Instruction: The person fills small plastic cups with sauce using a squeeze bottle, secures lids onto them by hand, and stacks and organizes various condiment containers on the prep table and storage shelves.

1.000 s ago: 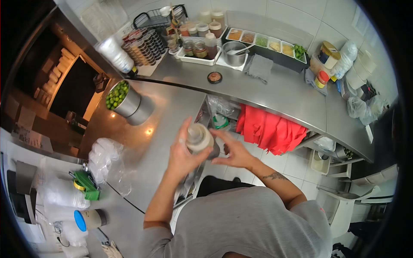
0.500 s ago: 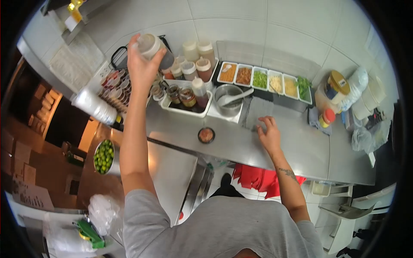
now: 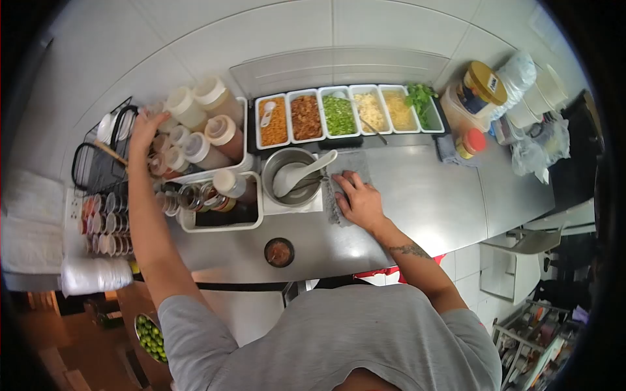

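Observation:
At the back left, my left hand (image 3: 147, 129) is at a squeeze bottle (image 3: 161, 118) in the rear white tray (image 3: 245, 124), its fingers around the bottle's upper part. More squeeze bottles (image 3: 187, 108) stand beside it. My right hand (image 3: 357, 197) rests on a folded grey cloth (image 3: 338, 207), fingers spread. Left of the cloth is a metal pot (image 3: 269, 171) with a white ladle (image 3: 316, 167) in it. A small dark cup of pinkish food (image 3: 280, 252) sits near the counter's front edge.
Behind the pot, a black holder carries several white containers of toppings (image 3: 339, 115). The front tray (image 3: 227, 228) holds jars and a bottle. At the left are a wire rack (image 3: 91, 171) and stacked small cups (image 3: 107, 225). A red-lidded jar (image 3: 471, 143) stands right.
The view has moved toward the counter. My left hand has lowered the bottle from the air into the rear tray. My right hand has come down onto the grey cloth.

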{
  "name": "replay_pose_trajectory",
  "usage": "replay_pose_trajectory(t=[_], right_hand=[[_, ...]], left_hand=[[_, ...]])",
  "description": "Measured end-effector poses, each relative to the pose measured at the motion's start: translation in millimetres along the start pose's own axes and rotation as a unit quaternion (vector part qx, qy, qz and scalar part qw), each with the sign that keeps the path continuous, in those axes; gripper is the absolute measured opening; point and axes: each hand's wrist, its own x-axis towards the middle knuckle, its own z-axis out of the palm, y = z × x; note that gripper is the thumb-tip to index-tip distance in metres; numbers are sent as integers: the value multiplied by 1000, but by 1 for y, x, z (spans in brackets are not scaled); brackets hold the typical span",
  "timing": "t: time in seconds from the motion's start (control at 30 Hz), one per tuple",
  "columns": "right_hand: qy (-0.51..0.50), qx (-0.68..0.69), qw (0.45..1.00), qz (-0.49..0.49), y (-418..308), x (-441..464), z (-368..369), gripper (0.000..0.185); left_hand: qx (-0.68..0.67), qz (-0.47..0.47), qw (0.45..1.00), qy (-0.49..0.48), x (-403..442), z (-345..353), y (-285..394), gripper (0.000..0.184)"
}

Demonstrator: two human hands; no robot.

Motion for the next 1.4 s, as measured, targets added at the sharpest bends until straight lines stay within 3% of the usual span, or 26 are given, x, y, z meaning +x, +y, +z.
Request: replay_pose_trajectory(t=[0.03,0.07,0.17,0.27,0.3,0.4,0.47,0.57,0.67,0.8,0.87,0.97,1.07,1.13,1.23,1.27,1.4], right_hand=[[-1,13,1000,17,-1,3,0,41],[19,-10,1000,0,2,5,9,41],[4,-95,995,20,-8,12,12,41],[5,-141,989,33,-1,11,27,45],[11,-155,988,22,-2,13,31,46],[-9,-156,987,26,-7,18,25,47],[26,-157,987,-10,3,15,34,46],[59,-55,997,-13,16,18,44,42],[96,71,992,-38,32,22,44,37],[149,189,967,-87,24,0,31,31],[141,266,952,-60,5,-27,23,30],[112,330,931,-112,-41,-92,26,28],[-29,412,905,-99,-89,-162,43,25],[-66,518,845,-115,-143,-205,28,23],[-201,532,813,-121,-177,-241,12,31],[-160,515,827,-160,-190,-251,7,40],[-195,528,806,-183,-210,-279,6,41]], left_hand=[[-13,-37,999,-35,0,0,0,52],[17,-3,997,-69,2,4,-7,51],[81,1,995,-52,-1,16,-3,56],[318,55,944,72,2,20,-23,76],[305,56,944,116,-18,21,-5,77],[332,157,901,231,-103,22,58,59],[284,226,901,239,-170,22,82,48],[372,169,884,228,-293,43,93,46],[324,96,928,159,-428,53,86,41],[348,-68,920,168,-625,73,61,39],[342,-206,904,150,-722,83,71,35],[313,-362,868,131,-830,93,105,31],[302,-377,865,135,-892,91,131,30],[307,-362,862,178,-913,86,136,29],[314,-349,862,192,-936,74,141,28],[315,-339,867,184,-942,71,141,28],[326,-360,852,196,-986,56,134,28]])
